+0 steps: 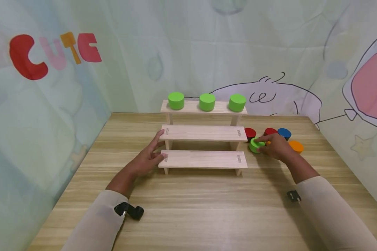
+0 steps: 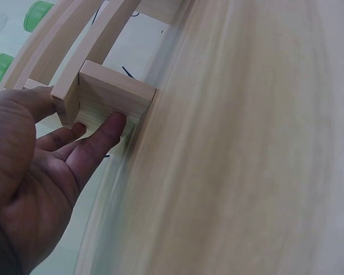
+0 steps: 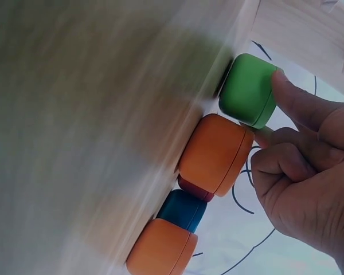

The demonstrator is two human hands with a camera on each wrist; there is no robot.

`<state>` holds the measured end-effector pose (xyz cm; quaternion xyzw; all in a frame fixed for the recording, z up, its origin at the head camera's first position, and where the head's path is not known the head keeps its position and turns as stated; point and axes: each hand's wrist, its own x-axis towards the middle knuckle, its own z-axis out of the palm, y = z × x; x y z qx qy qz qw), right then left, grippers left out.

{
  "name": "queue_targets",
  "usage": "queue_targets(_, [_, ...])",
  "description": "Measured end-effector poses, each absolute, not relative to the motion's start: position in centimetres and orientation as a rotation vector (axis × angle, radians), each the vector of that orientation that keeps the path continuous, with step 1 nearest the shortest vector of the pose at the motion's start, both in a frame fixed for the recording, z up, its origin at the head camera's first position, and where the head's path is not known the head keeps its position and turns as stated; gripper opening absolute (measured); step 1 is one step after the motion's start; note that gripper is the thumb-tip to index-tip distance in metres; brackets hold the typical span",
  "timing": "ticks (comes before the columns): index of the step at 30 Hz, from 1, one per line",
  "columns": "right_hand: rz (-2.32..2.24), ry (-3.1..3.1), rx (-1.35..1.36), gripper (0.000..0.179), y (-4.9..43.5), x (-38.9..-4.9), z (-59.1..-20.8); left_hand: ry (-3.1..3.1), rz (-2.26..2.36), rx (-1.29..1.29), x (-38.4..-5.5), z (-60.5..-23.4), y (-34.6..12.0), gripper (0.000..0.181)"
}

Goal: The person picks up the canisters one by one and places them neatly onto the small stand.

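pinching a green block [image 1: 256, 144] – right hand [image 1: 276, 146], left hand [image 1: 146, 158] spread flat – touching the wooden shelf [image 1: 204, 158]

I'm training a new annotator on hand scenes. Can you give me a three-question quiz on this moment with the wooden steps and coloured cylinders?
1. True or false: three green cylinders stand on the top shelf of the wooden rack.
2. Which hand has its fingers on the green cylinder on the table? A) left hand B) right hand C) neither
3. Fill in: the left hand rests with straight fingers against the ___ end of the rack's lower shelves.

Key:
1. True.
2. B: the right hand touches it, with red, blue and orange cylinders close by.
3. Left.
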<state>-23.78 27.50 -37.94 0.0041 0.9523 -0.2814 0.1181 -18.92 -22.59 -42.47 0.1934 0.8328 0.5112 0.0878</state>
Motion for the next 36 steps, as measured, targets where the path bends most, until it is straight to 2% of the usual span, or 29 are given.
queue_targets(22, [-1.007,2.844,-0.056,0.05,27.0,-21.5,-35.9,2.496,1.514,0.553,-18.7,-42.2,-22.3,0.092])
queue_targets(36, [-1.226,3.045,-0.192,0.04,26.3,-20.4,-36.0,2.496,1.512,0.565,-18.8,-42.4,-22.4,0.093])
